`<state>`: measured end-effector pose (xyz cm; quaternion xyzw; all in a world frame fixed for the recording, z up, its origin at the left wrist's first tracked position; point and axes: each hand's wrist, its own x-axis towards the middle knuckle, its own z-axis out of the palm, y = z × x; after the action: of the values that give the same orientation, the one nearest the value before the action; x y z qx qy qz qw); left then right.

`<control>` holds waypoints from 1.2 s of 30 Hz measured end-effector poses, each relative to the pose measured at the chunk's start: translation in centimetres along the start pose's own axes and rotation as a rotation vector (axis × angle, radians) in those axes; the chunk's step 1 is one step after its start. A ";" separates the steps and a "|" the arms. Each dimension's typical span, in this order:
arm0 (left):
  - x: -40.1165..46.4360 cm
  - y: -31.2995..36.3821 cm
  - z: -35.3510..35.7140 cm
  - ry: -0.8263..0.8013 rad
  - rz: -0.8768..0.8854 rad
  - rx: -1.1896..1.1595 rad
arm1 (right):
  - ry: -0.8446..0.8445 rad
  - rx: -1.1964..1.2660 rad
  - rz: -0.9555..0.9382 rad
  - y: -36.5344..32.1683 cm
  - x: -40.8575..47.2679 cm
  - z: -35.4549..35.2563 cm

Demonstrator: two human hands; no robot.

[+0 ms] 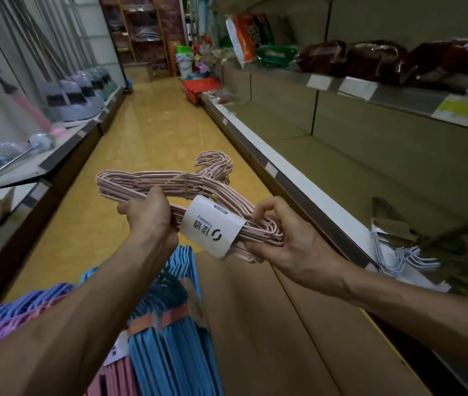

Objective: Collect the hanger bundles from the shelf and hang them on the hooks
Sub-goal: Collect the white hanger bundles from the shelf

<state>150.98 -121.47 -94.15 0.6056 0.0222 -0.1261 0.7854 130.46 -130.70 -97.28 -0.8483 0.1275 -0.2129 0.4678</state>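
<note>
Pink hanger bundle (170, 187) sits mid-frame, left hand (148, 215) clamped on its middle, right hand (281, 238) gripping its end beside the white label (212, 227).

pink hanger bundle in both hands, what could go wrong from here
1. The pink hanger bundle is held level, with the left hand near its middle and the right hand at one end; if either lets go, it may tip and drop.
2. The paper label is only a wrapped sleeve and might slide or tear.
3. Its hooks could snag the blue hangers hanging below.
</note>
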 end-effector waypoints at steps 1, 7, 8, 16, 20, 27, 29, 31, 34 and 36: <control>0.0 0.2 -0.3 0.015 0.009 -0.008 | -0.025 0.044 0.011 -0.3 0.0 0.2; -0.2 1.5 -1.3 0.024 0.053 -0.044 | -0.085 0.226 0.177 -1.8 0.9 0.9; -0.4 1.7 -1.4 0.011 0.056 -0.045 | -0.059 0.280 0.223 -1.9 1.1 0.9; -2.9 2.4 -2.0 -0.232 0.023 -0.057 | -0.056 0.680 0.501 -3.5 3.4 0.9; -4.4 1.9 -1.6 -0.345 0.065 -0.018 | -0.039 0.710 0.532 -4.5 4.3 1.6; -5.1 1.7 -1.4 -0.489 0.106 0.153 | 0.073 0.789 0.582 -3.5 3.9 1.8; -4.7 1.6 -1.2 -0.508 0.092 0.231 | 0.119 0.794 0.572 -2.9 3.8 1.8; -3.9 1.6 -1.3 -0.487 0.091 0.320 | 0.159 0.734 0.571 -2.0 3.6 1.6; -3.1 1.8 -1.6 -0.433 0.260 0.580 | 0.194 0.540 0.608 -0.6 3.1 1.2; -3.5 1.9 -1.8 -0.444 0.472 0.790 | 0.213 0.388 0.633 0.1 2.6 1.0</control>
<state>148.21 -118.71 -92.13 0.8034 -0.3319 -0.0695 0.4895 133.24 -131.10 -97.23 -0.6358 0.3884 -0.1649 0.6463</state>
